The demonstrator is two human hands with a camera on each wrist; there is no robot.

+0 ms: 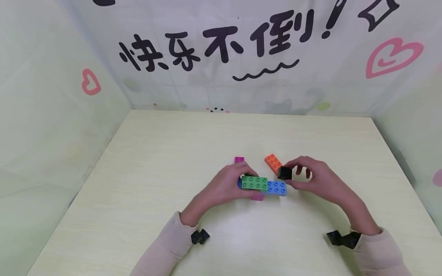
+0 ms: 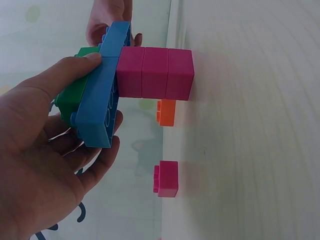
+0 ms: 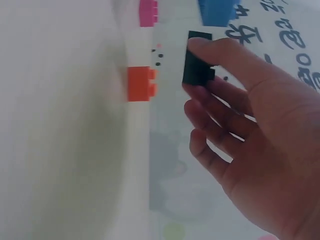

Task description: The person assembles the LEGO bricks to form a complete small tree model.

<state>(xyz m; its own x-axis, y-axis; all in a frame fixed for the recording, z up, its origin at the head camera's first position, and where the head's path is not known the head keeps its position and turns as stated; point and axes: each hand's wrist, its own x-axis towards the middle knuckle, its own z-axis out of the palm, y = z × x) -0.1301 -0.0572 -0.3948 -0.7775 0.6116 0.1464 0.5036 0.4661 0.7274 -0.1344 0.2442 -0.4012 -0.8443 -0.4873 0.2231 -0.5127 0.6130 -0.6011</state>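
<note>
My left hand (image 1: pixel 229 186) grips a joined block structure above the table. Its crosspiece is two blue bricks (image 1: pixel 277 188) set end to end, with a green brick (image 1: pixel 254 183) on top near the left end. Below the blue bricks hangs a stack of 3 magenta bricks (image 2: pixel 155 73), seen best in the left wrist view. Between thumb and fingertips, my right hand (image 1: pixel 314 178) pinches a black brick (image 3: pixel 197 62), just right of and behind the structure's right end. Its studs face away from the tabletop in the right wrist view.
On the pale wooden table (image 1: pixel 165 153), an orange brick (image 1: pixel 272 161) lies behind the hands. Farther left, a loose magenta brick (image 1: pixel 239 159) is partly covered by my left hand. A printed white backdrop (image 1: pixel 207 88) encloses the back and sides.
</note>
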